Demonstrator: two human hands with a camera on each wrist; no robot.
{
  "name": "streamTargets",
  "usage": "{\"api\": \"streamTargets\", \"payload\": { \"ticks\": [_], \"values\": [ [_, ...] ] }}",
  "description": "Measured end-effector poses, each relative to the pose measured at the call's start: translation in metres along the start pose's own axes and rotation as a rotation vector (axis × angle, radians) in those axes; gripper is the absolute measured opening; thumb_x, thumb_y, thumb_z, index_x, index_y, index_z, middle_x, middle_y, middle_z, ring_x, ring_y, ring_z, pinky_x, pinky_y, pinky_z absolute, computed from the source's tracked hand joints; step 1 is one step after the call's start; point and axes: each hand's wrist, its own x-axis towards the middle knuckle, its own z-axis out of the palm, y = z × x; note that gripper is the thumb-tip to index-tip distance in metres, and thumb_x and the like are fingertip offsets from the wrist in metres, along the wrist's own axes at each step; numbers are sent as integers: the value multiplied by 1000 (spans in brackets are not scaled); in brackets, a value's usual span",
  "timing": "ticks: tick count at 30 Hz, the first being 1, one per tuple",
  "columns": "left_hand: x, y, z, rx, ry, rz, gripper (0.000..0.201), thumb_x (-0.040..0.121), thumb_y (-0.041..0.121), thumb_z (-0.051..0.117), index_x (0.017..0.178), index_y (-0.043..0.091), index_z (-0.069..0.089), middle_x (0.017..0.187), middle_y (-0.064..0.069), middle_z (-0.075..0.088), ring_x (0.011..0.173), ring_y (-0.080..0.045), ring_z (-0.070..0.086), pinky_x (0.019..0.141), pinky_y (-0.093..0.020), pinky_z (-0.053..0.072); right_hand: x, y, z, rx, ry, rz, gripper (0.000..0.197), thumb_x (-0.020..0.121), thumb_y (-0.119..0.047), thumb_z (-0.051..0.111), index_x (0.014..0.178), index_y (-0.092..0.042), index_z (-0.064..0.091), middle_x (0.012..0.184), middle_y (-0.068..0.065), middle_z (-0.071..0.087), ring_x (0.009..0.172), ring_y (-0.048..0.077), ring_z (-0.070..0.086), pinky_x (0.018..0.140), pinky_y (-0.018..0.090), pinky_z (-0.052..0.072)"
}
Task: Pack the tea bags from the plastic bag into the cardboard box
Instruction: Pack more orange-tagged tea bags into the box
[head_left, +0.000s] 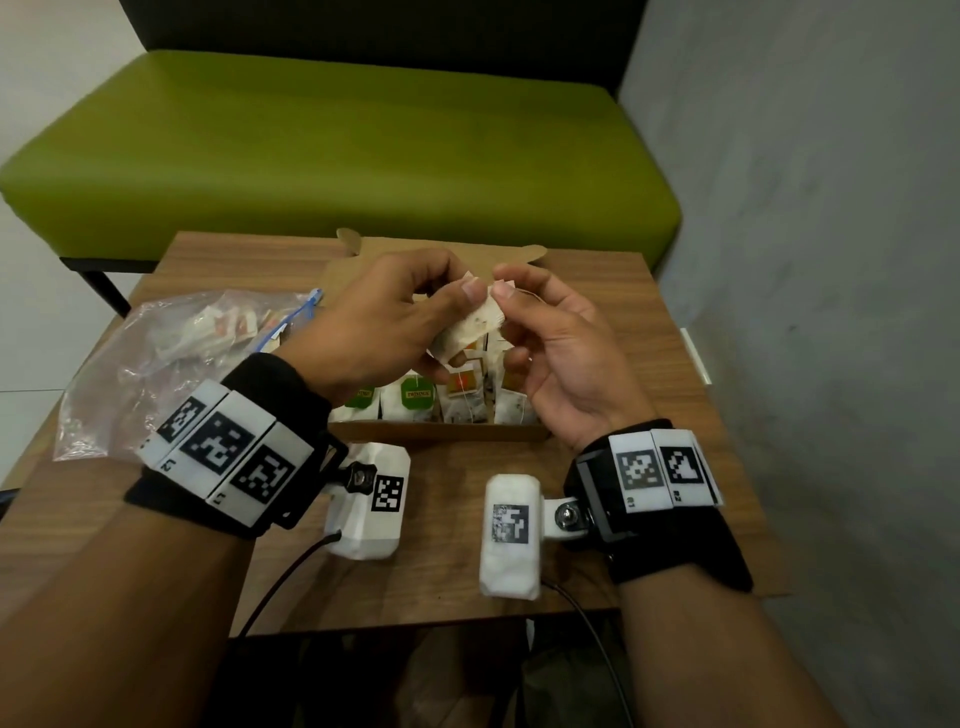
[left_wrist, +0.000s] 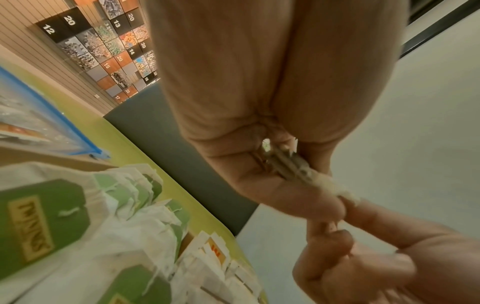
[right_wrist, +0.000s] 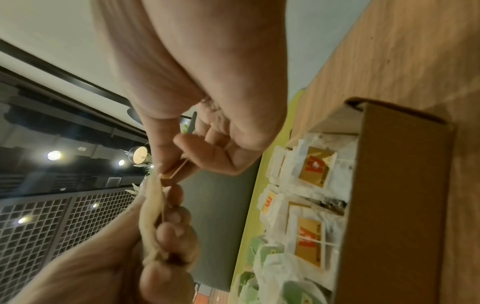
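**Both hands on one tea bag, right above the box**

Wrist bands (head_left: 228, 449) with the black-and-white squares fill the bottom of the head view, with the white camera blocks (head_left: 509, 535) hanging under them, so a good chunk of the table (head_left: 447, 519) is covered.

Hard to make out: the left hand (head_left: 379, 322) blocks most of the tea bag (head_left: 475, 330), you only get a pale creased slice of it poking out between thumb and forefinger. The left wrist view is mostly palm, with the bag's edge (left_wrist: 293, 166) wedged in the curled fingers (left_wrist: 298, 199). The rest is blurry.

The right hand (head_left: 556, 343) pinches the little paper tag (right_wrist: 172, 171) at the top of the same bag, thumb and forefinger closed on it, other fingers loosely curled. A thin string runs off it. So both hands are clamped on that one bag, held up in the air.

It hangs just over the open cardboard box (head_left: 441, 431), which already has rows of bags standing in it, green tags (head_left: 416, 395) on the left, orange ones (head_left: 464, 383) on the right. The box's far flap is partly hidden behind the hands.

The plastic bag (head_left: 171, 364) lies to the left of the box, crumpled, with more tea bags inside, though you can't count them through the glare.
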Motion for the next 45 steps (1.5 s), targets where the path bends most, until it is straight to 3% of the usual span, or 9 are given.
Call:
{"api": "streamTargets", "payload": {
  "ticks": [3,7,12,19,24,30,34,42,45],
  "values": [
    [1,-1,1,-54,44,-1,20,97,25,55,91,6,60,78,-3,58,52,-4,57,47,-19,50,0,-1,0,86,7,43,11,96,-3,59,97,-12,65,80,-1,58,60,3,47,42,9,38],
    [4,-4,3,-155,138,5,19,93,23,63,97,7,54,88,-5,56,50,-8,56,48,-23,51,1,-1,1,239,4,83,9,99,-2,55,102,-7,62,88,7,63,64,6,60,51,14,53],
    [4,-3,5,-197,188,20,21,93,23,63,92,4,52,83,-2,58,52,-10,54,52,-25,53,-1,1,4,235,-34,80,22,98,-2,55,120,-5,57,80,6,68,65,8,67,57,18,58],
    [-2,4,7,-219,84,-13,43,88,38,61,103,-2,59,98,-11,67,87,-19,70,77,-40,61,-2,-2,8,109,27,-1,9,94,-5,64,96,-12,59,77,1,72,67,7,68,58,18,57],
    [-2,3,5,-124,77,-24,22,89,9,69,106,0,58,110,-22,66,101,-39,66,86,-50,57,-3,-2,10,41,49,-81,13,94,-3,64,94,-13,56,77,2,74,66,10,69,62,23,58],
    [1,0,6,-5,159,24,13,94,15,64,105,8,63,99,-8,70,90,-20,71,76,-42,61,-2,-3,10,-93,137,-113,8,92,-8,70,95,-14,64,79,1,70,65,5,63,58,20,55],
    [2,-3,1,57,249,39,17,91,27,68,99,12,65,91,-4,72,84,-16,72,76,-42,61,-1,-3,7,-164,187,-93,4,95,-14,68,91,-14,69,71,-3,63,61,4,56,53,18,51],
    [5,-7,-1,-13,302,24,4,91,22,68,90,19,67,88,-1,72,77,-11,71,80,-43,60,-4,-6,5,-93,79,86,20,95,-16,63,76,-17,68,72,-6,57,61,3,47,45,15,35],
    [5,-7,1,-41,289,28,3,92,19,68,91,16,68,83,-1,71,73,-11,68,78,-45,60,-5,-6,5,-70,46,113,15,95,-15,64,80,-15,68,70,-5,57,59,3,47,43,13,35]
  ]
}}
